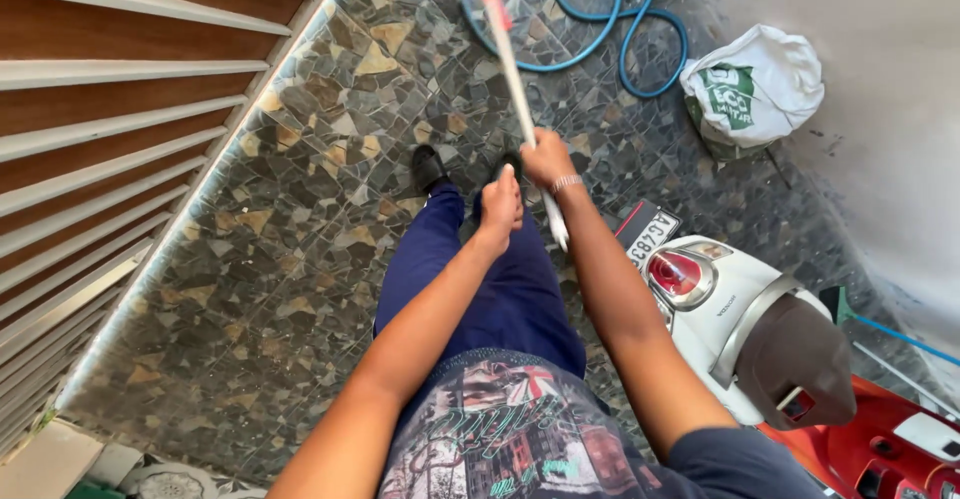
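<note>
Right hand point(548, 159) gripping white pole point(515, 79); left hand point(500, 204) loose; white-green bag point(752, 87) far right.

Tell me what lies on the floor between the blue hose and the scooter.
In the head view, a white bag with a green print sits on the stone floor between the blue hose and the white scooter, close beside the hose's right loop.

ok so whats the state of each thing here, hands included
right hand: shut around the long white pole
long white pole: held, slanting away over the stone floor
left hand: open, fingers loose, holding nothing
blue hose: lying coiled
white plastic bag: full, bunched
white scooter: parked
</note>
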